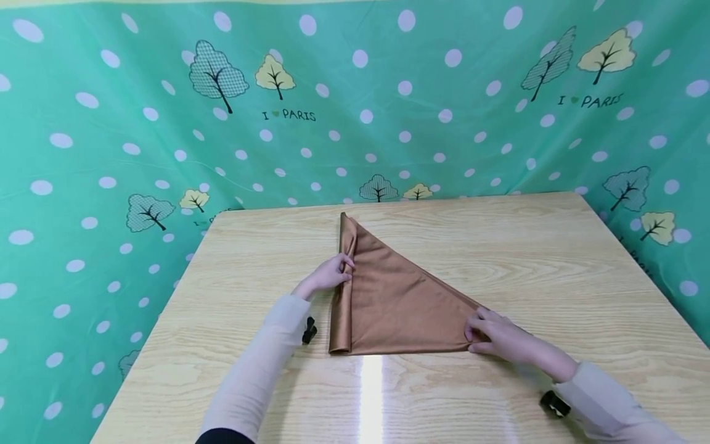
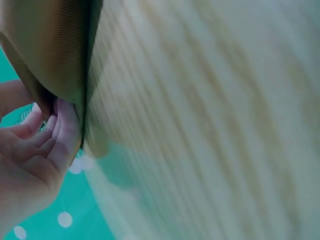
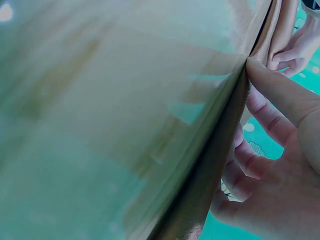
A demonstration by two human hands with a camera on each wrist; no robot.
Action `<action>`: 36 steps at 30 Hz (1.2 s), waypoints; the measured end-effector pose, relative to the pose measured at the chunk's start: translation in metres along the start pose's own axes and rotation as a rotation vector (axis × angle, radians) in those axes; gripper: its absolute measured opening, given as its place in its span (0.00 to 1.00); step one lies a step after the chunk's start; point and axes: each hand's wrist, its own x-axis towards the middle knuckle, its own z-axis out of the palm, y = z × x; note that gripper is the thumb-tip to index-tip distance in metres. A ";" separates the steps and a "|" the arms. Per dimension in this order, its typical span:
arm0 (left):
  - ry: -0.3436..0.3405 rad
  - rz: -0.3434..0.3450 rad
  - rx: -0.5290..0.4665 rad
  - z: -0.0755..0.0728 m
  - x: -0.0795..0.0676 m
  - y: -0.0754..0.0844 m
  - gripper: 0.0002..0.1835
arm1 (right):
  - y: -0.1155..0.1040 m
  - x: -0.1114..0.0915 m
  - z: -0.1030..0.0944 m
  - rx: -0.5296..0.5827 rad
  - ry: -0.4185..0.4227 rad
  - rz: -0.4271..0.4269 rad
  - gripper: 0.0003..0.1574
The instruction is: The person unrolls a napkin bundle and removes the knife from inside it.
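A shiny brown cloth [image 1: 407, 296], folded to a triangle, lies on the wooden table, its left side gathered into a narrow upright roll [image 1: 342, 314]. Partway up that roll, my left hand [image 1: 331, 272] grips it with thumb and curled fingers. In the left wrist view, the left hand [image 2: 35, 160] has its fingertips tucked under the fabric [image 2: 60, 50]. At the right corner of the triangle, my right hand [image 1: 501, 338] pinches the cloth. The right wrist view shows the thumb of the right hand [image 3: 280, 150] at the cloth's front edge [image 3: 212, 172], with curled fingers on the fabric.
The pale wooden table [image 1: 249, 240] reaches back to a green dotted curtain [image 1: 333, 142] printed with trees, which also hangs at both sides. A strip of light reflects off the tabletop in front of the cloth. Small black devices [image 1: 554, 404] sit at both wrists.
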 end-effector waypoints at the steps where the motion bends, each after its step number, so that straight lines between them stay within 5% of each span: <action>1: 0.021 0.033 -0.037 0.005 0.007 -0.021 0.13 | 0.000 0.000 0.000 0.003 -0.001 -0.001 0.10; 3: 0.046 0.062 -0.113 0.010 0.014 -0.050 0.14 | -0.001 0.001 -0.001 0.002 -0.001 -0.001 0.10; 5: 0.067 0.088 -0.170 0.006 0.011 -0.048 0.15 | -0.001 0.001 -0.002 0.002 -0.001 0.004 0.10; 7: 0.084 0.114 -0.237 -0.003 0.000 -0.031 0.15 | -0.001 0.002 -0.003 0.006 -0.001 0.011 0.10; 11: 0.090 -0.061 -0.265 -0.027 -0.031 0.039 0.18 | -0.001 0.002 -0.004 0.010 0.002 -0.006 0.10; 15: 0.107 -0.165 -0.304 -0.041 -0.045 0.065 0.21 | -0.001 0.002 -0.004 0.016 0.009 -0.021 0.10; 22: 0.147 -0.250 -0.416 -0.044 -0.051 0.044 0.25 | 0.000 0.003 -0.004 0.017 -0.001 -0.019 0.10; 36: 0.122 -0.293 -0.440 -0.047 -0.059 0.038 0.26 | 0.001 -0.001 0.000 0.010 -0.011 0.015 0.10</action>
